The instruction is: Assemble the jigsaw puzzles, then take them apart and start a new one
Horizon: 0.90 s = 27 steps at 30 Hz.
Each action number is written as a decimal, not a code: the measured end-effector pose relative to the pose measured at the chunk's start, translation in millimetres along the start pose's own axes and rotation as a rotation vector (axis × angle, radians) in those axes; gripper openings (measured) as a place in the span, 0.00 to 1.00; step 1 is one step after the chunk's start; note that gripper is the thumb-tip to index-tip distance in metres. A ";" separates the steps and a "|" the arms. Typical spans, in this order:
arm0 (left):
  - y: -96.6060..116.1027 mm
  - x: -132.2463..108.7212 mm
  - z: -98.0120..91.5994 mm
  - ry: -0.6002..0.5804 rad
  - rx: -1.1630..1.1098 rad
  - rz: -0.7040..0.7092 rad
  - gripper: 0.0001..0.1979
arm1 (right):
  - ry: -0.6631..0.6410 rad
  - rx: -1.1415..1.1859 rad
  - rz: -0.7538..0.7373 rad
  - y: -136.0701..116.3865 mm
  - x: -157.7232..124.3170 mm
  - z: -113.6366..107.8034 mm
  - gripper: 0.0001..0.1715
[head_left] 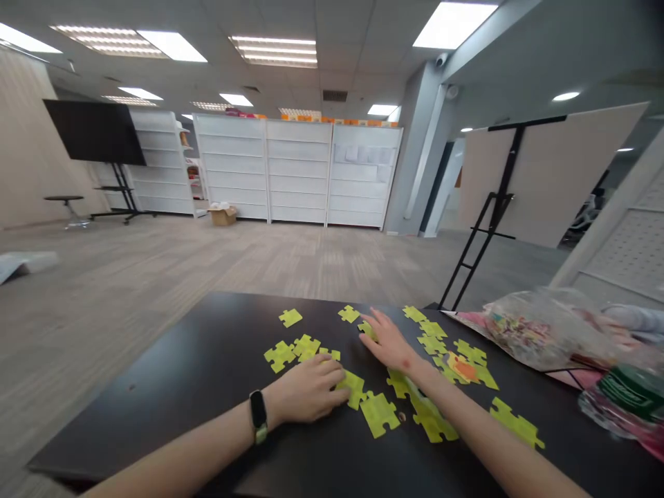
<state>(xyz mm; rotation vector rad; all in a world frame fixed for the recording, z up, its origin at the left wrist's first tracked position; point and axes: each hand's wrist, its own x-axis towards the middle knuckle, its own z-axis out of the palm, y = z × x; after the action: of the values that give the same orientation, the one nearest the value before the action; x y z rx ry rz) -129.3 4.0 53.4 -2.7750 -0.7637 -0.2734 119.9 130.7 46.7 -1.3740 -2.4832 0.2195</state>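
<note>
On my feed the left hand (306,389) and right hand (389,341) sit near the middle of a dark tabletop (155,422), over a loose spread of yellow jigsaw pieces (378,413). The left hand, with a fitness band (258,415) on its wrist, is curled narrow, its fingertips (332,370) down on or against a piece (353,387) just beside another piece lying toward the front edge. I cannot tell whether it is gripping that piece or only resting on it. The right hand is spread wide and flat, its fingertips (374,325) reaching toward the far edge and touching a small piece (367,330), with nothing held. The other pieces lie scattered between the hands and the right side of the table: a few apart near the far edge, a joined-looking pair left of the hands, and a dense cluster with an orange patch (463,368) to the right. Near the right edge, a clear plastic bag (539,332) full of colourful bits lies on a pink printed sheet (467,321). A green-labelled packet (633,391) sits at the right edge, and another person's hand (615,332) shows dimly behind the bag.
</note>
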 end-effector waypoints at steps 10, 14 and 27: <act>7.1 -8.8 -0.2 -0.003 0.155 0.008 0.10 | -0.124 -0.054 -0.112 -0.2 20.3 26.7 0.36; 13.9 -5.4 3.0 -0.005 0.178 -0.050 0.09 | 0.001 -0.144 0.174 70.5 23.4 -8.9 0.40; 38.5 -0.1 17.7 -0.021 0.277 -0.431 0.15 | -0.130 -0.117 0.063 92.5 -18.2 5.5 0.41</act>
<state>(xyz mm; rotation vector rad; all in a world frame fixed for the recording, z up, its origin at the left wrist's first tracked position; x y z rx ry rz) -107.2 -23.0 29.3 -2.3379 -1.2958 -0.1970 201.4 164.6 13.0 -1.5324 -2.5975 0.1859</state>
